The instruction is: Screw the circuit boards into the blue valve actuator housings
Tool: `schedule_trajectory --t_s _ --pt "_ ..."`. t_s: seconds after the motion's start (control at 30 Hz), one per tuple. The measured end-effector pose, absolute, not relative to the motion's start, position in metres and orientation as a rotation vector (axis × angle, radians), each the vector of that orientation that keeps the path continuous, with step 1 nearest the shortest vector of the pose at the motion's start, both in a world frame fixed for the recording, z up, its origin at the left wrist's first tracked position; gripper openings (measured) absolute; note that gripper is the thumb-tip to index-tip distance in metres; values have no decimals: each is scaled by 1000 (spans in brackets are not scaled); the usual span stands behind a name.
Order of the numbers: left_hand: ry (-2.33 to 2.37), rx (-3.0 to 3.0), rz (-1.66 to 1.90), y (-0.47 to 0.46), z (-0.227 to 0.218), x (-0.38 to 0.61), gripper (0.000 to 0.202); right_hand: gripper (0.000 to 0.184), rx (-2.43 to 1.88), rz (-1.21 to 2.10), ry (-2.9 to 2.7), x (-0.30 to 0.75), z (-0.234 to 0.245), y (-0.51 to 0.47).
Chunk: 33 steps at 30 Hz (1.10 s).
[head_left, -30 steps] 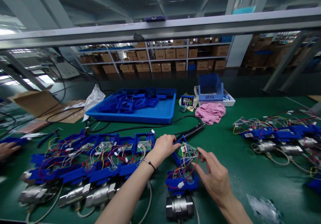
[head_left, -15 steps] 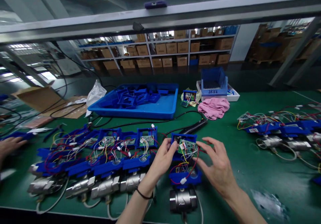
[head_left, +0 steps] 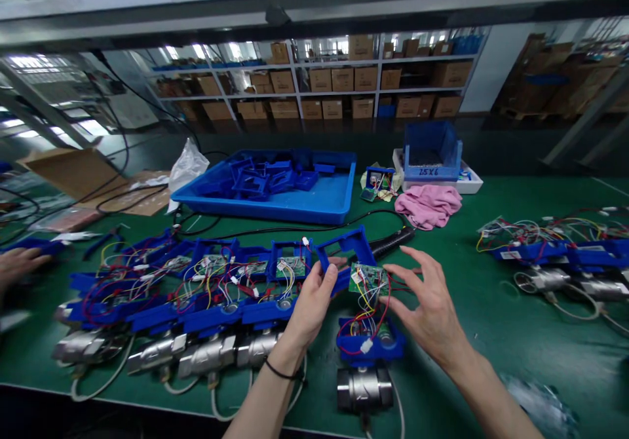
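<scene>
My left hand grips a blue plastic frame, tilted and apart from the circuit board. Between the thumb and fingers of my right hand is the edge of a green circuit board. Red, yellow and white wires run from the board down to a blue housing base. That base sits on a metal ball valve with a grey cable. To the left stands a row of similar valves with wired blue housings.
A blue tray of loose frames lies behind. Near it are a black-handled tool, a pink cloth and a blue bin. More wired valves stand right. A co-worker's hand is at far left.
The blue frame, around the board before, has come away to the upper left in my left hand. My right hand keeps the board above the base. The view has tilted slightly down.
</scene>
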<state>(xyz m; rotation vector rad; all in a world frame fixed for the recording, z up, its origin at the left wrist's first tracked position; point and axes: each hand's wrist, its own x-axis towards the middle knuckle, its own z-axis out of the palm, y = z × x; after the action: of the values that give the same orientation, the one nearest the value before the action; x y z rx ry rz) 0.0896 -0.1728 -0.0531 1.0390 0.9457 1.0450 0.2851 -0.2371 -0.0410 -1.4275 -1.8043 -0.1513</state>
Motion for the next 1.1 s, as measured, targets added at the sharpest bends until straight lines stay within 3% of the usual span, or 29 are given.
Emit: schedule_trajectory --t_s 0.43,1.1 --pt "693 1038 874 -180 -56 97 46 41 -1433 -83 -1910 286 -35 -226" --pt "750 766 779 -189 -46 96 40 40 -1534 241 -1968 285 -24 -218"
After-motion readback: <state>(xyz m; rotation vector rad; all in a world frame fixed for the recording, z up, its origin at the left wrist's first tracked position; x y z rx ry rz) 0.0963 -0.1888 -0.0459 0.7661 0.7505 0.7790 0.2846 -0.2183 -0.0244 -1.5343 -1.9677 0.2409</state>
